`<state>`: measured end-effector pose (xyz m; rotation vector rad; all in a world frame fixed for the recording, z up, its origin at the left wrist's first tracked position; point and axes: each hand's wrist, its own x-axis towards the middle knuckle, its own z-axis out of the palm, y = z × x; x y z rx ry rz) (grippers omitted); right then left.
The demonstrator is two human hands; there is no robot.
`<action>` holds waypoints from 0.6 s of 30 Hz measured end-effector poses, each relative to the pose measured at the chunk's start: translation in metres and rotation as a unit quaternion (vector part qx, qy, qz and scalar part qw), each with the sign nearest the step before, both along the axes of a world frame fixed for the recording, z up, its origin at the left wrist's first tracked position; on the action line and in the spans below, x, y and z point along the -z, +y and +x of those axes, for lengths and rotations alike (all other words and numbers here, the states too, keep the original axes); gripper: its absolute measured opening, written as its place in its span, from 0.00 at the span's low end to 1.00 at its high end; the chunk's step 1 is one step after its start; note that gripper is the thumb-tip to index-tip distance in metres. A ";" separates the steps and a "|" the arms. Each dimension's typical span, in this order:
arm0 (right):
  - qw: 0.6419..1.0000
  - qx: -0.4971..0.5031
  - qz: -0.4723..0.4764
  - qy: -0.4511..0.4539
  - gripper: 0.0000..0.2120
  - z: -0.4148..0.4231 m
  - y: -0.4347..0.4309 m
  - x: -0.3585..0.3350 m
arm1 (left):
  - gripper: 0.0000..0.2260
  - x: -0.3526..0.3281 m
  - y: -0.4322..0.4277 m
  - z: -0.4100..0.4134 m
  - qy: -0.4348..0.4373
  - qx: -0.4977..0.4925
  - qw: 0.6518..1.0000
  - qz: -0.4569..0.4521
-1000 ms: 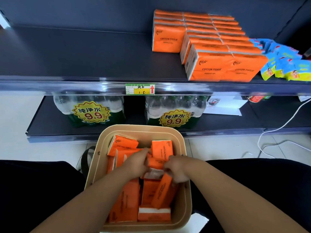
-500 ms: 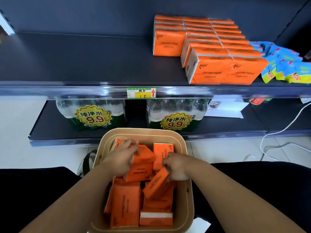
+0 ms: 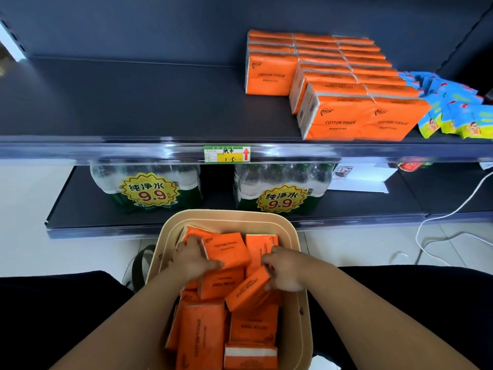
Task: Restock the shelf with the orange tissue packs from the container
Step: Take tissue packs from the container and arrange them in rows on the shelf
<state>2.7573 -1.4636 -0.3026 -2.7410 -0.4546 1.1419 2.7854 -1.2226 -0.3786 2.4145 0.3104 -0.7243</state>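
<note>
A beige container (image 3: 298, 265) in front of me holds several loose orange tissue packs (image 3: 202, 332). My left hand (image 3: 192, 259) grips one orange pack (image 3: 228, 251), lifted and tilted above the pile. My right hand (image 3: 286, 271) holds another orange pack (image 3: 248, 288), slanted near the container's right side. On the dark upper shelf (image 3: 133, 102), rows of orange tissue packs (image 3: 341, 84) stand upright at the right half.
Blue and yellow sachets (image 3: 453, 105) lie right of the shelved packs. A price tag (image 3: 226, 153) sits on the shelf edge. Two shrink-wrapped water bottle packs (image 3: 149, 188) and a white box (image 3: 360, 177) occupy the lower shelf. A white cable (image 3: 448, 217) trails on the floor.
Both hands closed on packs inside the container and raised them; the left hand's pack came up and tilted, and the right hand's pack shifted slightly up and right.
</note>
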 end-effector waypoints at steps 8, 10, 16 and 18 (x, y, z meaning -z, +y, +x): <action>0.998 0.042 0.042 0.008 0.22 0.003 -0.003 0.000 | 0.25 -0.015 -0.008 -0.006 -0.031 -0.051 0.987 -0.148; 0.995 0.073 0.073 0.015 0.20 0.003 -0.004 -0.002 | 0.26 -0.021 -0.005 -0.004 -0.032 -0.059 0.976 -0.209; 0.966 0.151 0.211 0.002 0.15 0.005 -0.007 -0.020 | 0.22 -0.043 0.013 0.012 -0.050 -0.078 0.959 -0.269; 0.947 0.178 0.267 0.001 0.13 0.005 -0.007 -0.029 | 0.21 -0.060 0.017 0.016 -0.062 -0.063 0.953 -0.290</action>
